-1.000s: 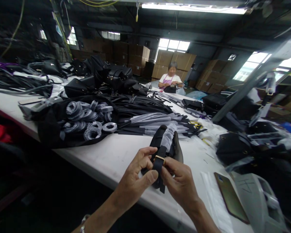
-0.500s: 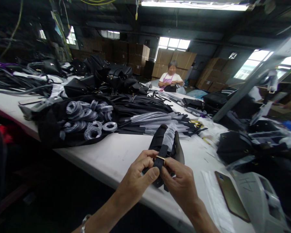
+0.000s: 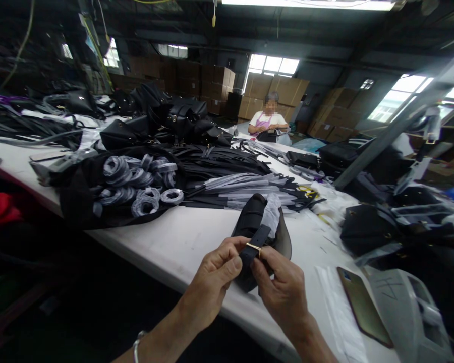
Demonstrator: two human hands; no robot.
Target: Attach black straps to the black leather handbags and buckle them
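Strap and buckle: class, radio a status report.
Left hand pinching black strap. Right hand gripping it by gold buckle. Black bag behind. Nothing seen blocking buckle.

Black strap (image 3: 248,255), gold buckle (image 3: 253,247) at the fingers (image 3: 271,256)

Just beyond the fingers, the bag (image 3: 245,219) is plain black and the strap's wrap (image 3: 271,214) cloudy grey. Left of the fingers, the coils (image 3: 115,170) are streaked grey and white; farther off, the strips (image 3: 242,182) make black and grey stripes. The table (image 3: 196,239) around the fingers is white. To their right, a phone (image 3: 363,307) shows olive-gold.
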